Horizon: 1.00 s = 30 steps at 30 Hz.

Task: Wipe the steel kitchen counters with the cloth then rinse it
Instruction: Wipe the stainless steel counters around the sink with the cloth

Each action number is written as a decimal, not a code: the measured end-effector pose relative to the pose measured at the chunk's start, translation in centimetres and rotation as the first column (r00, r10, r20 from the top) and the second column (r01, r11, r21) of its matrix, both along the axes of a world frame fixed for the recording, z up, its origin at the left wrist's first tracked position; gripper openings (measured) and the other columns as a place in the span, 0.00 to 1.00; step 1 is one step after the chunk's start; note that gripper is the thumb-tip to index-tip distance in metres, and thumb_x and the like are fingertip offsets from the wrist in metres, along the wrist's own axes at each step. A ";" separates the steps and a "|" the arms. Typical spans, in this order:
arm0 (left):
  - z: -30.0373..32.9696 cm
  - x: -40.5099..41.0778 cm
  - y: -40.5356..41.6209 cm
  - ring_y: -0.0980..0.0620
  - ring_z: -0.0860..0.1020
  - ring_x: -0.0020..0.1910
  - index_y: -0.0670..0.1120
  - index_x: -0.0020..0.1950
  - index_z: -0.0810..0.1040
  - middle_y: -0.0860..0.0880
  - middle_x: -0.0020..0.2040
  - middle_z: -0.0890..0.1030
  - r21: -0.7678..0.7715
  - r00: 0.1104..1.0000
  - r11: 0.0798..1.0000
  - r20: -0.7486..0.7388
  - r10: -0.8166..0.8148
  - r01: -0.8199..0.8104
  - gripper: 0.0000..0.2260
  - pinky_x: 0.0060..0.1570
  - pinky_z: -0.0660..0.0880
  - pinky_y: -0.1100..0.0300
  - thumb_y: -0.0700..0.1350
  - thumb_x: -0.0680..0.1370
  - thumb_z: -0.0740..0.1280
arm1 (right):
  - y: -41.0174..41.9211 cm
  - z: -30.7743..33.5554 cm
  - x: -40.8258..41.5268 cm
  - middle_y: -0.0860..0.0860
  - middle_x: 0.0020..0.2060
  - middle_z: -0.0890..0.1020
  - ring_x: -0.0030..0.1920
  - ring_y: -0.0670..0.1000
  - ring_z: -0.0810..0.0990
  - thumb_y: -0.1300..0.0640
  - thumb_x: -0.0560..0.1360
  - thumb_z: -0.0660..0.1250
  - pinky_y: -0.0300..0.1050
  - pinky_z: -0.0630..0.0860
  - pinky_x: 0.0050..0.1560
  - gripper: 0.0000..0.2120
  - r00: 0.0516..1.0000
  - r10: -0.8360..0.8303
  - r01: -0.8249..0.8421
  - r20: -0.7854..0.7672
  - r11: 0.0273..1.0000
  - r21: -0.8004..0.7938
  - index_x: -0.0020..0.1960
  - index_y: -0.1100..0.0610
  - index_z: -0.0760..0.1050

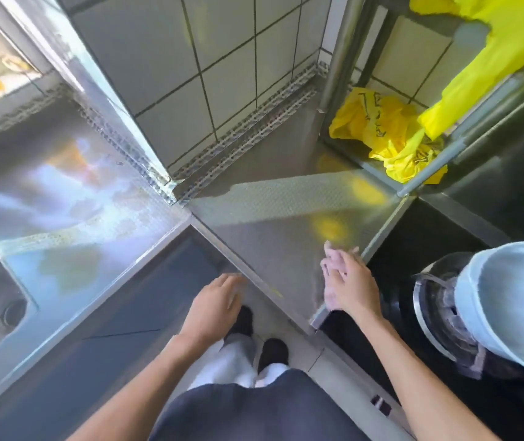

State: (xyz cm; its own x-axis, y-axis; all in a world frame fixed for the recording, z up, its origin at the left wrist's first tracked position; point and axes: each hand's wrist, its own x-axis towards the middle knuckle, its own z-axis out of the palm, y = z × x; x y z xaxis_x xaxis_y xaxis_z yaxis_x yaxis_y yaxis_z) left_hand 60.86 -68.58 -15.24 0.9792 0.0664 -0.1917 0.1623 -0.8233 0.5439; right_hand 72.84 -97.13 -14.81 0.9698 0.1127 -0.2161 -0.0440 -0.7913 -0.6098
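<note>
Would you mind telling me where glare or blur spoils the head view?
Head view: strong glare and smeared reflections on the left steel counter; wide-angle bending of the tiled wall; the right hand on the cloth and the left hand look slightly motion-blurred.

Bright daylight is thrown across the steel tabletop [73, 198] from the upper left, where strong glare and washed-out bluish reflections are seen. Yellow tints are reflected in the steel surface beside the yellow plastic bag [378, 128]. The underside of the counter and the area at right are left in deep shadow. Straight edges are bent outward by wide-angle distortion. Motion blur is seen throughout, most heavily on the left hand [214, 300] and at the frame's edges.
</note>
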 end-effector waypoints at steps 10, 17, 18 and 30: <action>3.4 -19.1 3.5 0.65 0.84 0.51 0.60 0.53 0.83 0.67 0.50 0.85 -0.238 0.806 0.772 -0.095 0.585 -0.589 0.04 0.55 0.80 0.60 0.52 0.83 0.69 | 3.2 2.4 -7.6 0.31 0.59 0.83 0.58 0.34 0.82 0.43 0.73 0.69 0.26 0.75 0.52 0.13 0.918 0.345 -0.253 -0.198 0.890 0.378 0.57 0.37 0.80; 3.3 -28.1 4.1 0.64 0.85 0.50 0.65 0.53 0.82 0.66 0.48 0.87 -0.244 0.599 0.558 -0.151 0.786 -0.793 0.10 0.54 0.81 0.57 0.48 0.83 0.70 | 7.1 3.7 -10.4 0.32 0.57 0.83 0.58 0.37 0.81 0.45 0.77 0.73 0.41 0.79 0.56 0.15 0.805 0.565 -0.506 -0.179 0.812 0.291 0.61 0.32 0.77; 3.2 -28.7 4.4 0.64 0.85 0.49 0.65 0.53 0.82 0.66 0.48 0.87 -0.242 0.587 0.546 -0.152 0.795 -0.802 0.11 0.54 0.81 0.58 0.47 0.83 0.70 | 8.1 3.9 -10.2 0.33 0.58 0.83 0.59 0.38 0.81 0.44 0.77 0.73 0.45 0.80 0.57 0.15 0.789 0.589 -0.535 -0.171 0.798 0.279 0.63 0.33 0.78; 3.3 -31.5 17.9 0.65 0.84 0.48 0.63 0.50 0.84 0.68 0.48 0.85 -0.267 0.583 0.539 -0.120 0.804 -0.799 0.07 0.52 0.80 0.62 0.49 0.82 0.71 | 25.3 7.9 -10.6 0.33 0.52 0.84 0.52 0.37 0.82 0.41 0.77 0.71 0.36 0.78 0.49 0.13 0.777 0.629 -0.608 -0.028 0.761 0.226 0.59 0.28 0.76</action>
State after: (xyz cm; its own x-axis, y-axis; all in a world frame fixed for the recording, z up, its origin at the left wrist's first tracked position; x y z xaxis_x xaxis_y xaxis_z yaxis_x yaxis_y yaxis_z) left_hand 29.32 -50.72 -11.97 0.5465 0.7744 -0.3187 0.6706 -0.1768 0.7204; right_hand 62.23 -71.85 -6.91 0.6493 0.7302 -0.2125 0.3471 -0.5331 -0.7716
